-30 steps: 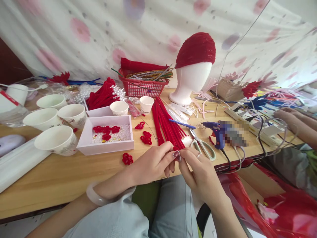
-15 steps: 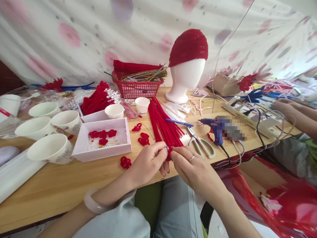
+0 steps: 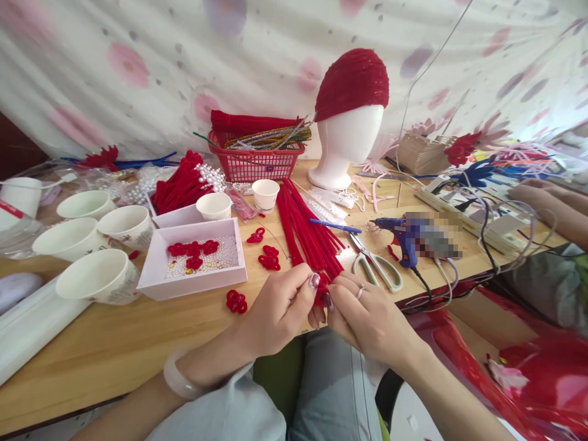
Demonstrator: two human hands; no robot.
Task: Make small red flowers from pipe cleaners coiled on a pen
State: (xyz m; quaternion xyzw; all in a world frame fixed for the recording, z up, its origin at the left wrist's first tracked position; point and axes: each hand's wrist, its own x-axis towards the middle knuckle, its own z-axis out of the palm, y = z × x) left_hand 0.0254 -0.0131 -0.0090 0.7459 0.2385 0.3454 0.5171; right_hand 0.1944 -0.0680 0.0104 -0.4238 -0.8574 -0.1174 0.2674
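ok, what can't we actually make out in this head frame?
- Red piece between the left hand and right hand: fingers cover most of it, so its shape is unclear.
- Glue gun: the part behind its blue body is blurred out.
- Another person's hand at the right edge: arm cut off by the frame.
- Beads in the pink tray: too small to tell apart.

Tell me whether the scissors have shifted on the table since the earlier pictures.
No. The scissors lie as before, between the red stem bundle and blue glue gun.
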